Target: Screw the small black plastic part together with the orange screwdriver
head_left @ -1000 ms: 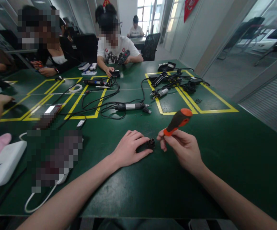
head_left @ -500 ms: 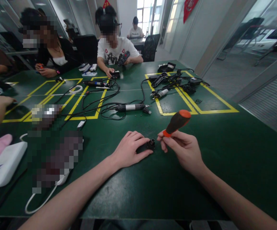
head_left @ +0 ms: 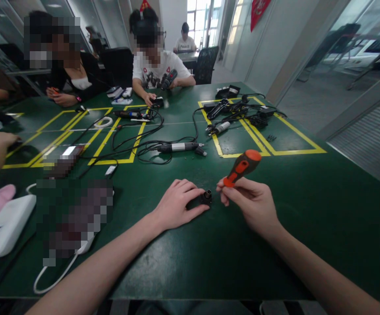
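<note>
My left hand rests on the green table, its fingers and thumb closed around a small black part with a short metal tube standing up from it. The hand covers much of that part. Just to the right, my right hand pinches a screwdriver low on its orange and dark handle. The handle leans up and to the right. Its shaft and tip are hidden by my fingers or too small to make out. A narrow gap separates the right fingertips from the black part.
Beyond my hands lies a grey and black electric screwdriver with a looped cable. Black tools and cords fill yellow-taped areas. A white device and a pixelated object are at left. Co-workers sit across, one holding a power tool.
The screwdriver handle has turned about its length, so an orange patch now faces me. My left hand and the black part stay in place.
</note>
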### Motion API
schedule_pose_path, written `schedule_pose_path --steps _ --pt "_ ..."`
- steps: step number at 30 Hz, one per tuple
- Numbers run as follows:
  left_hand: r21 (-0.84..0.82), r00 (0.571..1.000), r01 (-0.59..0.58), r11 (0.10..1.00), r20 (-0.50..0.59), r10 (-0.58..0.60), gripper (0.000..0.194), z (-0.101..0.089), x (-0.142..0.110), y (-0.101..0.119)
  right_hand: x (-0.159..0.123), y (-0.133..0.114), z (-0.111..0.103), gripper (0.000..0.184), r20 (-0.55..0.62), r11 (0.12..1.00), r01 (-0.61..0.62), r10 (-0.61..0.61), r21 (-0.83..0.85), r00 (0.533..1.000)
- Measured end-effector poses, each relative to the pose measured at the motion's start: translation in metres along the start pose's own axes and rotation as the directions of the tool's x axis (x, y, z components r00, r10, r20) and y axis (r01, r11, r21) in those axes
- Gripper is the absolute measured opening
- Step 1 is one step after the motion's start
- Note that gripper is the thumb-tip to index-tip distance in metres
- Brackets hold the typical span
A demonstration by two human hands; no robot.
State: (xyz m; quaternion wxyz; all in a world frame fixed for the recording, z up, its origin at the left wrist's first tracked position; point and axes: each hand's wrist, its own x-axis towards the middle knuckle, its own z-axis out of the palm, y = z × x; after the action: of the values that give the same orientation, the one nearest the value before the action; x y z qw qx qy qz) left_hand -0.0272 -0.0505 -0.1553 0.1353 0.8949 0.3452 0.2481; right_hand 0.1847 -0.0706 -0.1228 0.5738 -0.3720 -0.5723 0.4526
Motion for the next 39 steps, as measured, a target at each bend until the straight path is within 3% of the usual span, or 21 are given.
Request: schedule_pose_path --steps 8,13,15,18,21,23,25,26,29,31,33,36,39 --pt "-0.007 1.0 0.018 1.0 0.018 -0.018 0.032 -0.001 0.001 0.001 0.004 0.001 -0.004 0.012 -0.108 0.999 0.041 -0.043 -0.017 0.993" --pt "-0.037 1.0 0.016 0.999 -0.005 -0.016 0.039 -0.002 0.001 0.001 0.018 0.005 -0.026 0.018 -0.064 0.932 -0.025 0.002 -0.362 0.998" --pt "-0.069 0.999 0.013 0.998 -0.033 -0.015 0.046 -0.002 0.001 0.0 0.024 0.009 -0.036 0.022 0.02 0.811 -0.008 0.025 -0.585 0.999" --pt "-0.155 0.998 0.01 0.988 -0.057 -0.019 0.045 -0.002 0.0 -0.002 0.03 0.015 -0.046 0.021 0.14 0.503 0.069 0.106 -0.862 0.984" --pt "-0.254 0.999 0.02 0.967 -0.027 -0.027 0.035 -0.001 -0.001 -0.005 0.031 0.019 -0.051 0.024 0.179 0.268 0.121 0.207 -0.956 0.962" --pt "-0.295 0.999 0.049 0.954 -0.003 -0.053 0.031 -0.001 0.0 -0.007 0.029 0.02 -0.053 0.025 0.173 0.199 0.13 0.219 -0.971 0.96" --pt "-0.32 0.996 0.091 0.943 0.012 -0.092 0.03 0.0 0.001 -0.007 0.023 0.018 -0.054 0.025 0.178 0.227 0.14 0.157 -0.964 0.971" --pt "-0.33 0.993 0.112 0.937 0.017 -0.113 0.03 -0.001 0.002 -0.007 0.019 0.018 -0.053 0.026 0.193 0.288 0.153 0.116 -0.945 0.974" --pt "-0.38 0.985 0.168 0.91 0.019 -0.174 0.024 -0.002 0.005 -0.001 0.005 0.016 -0.045 0.03 0.273 0.598 0.191 0.049 -0.779 0.961" --pt "-0.445 0.976 0.201 0.873 0.014 -0.217 0.018 -0.003 0.007 0.005 -0.003 0.018 -0.036 0.034 0.293 0.787 0.112 0.09 -0.606 0.952" --pt "-0.515 0.964 0.23 0.825 0.005 -0.266 0.014 -0.003 0.009 0.012 -0.008 0.022 -0.026 0.038 0.266 0.914 -0.088 0.205 -0.396 0.942" --pt "-0.593 0.946 0.253 0.764 -0.013 -0.323 0.013 -0.003 0.01 0.02 -0.008 0.026 -0.016 0.039 0.279 0.94 -0.328 0.342 -0.095 0.897" --pt "-0.651 0.933 0.263 0.712 -0.016 -0.359 0.012 -0.003 0.01 0.022 -0.005 0.026 -0.011 0.044 0.309 0.891 -0.452 0.42 0.039 0.853"
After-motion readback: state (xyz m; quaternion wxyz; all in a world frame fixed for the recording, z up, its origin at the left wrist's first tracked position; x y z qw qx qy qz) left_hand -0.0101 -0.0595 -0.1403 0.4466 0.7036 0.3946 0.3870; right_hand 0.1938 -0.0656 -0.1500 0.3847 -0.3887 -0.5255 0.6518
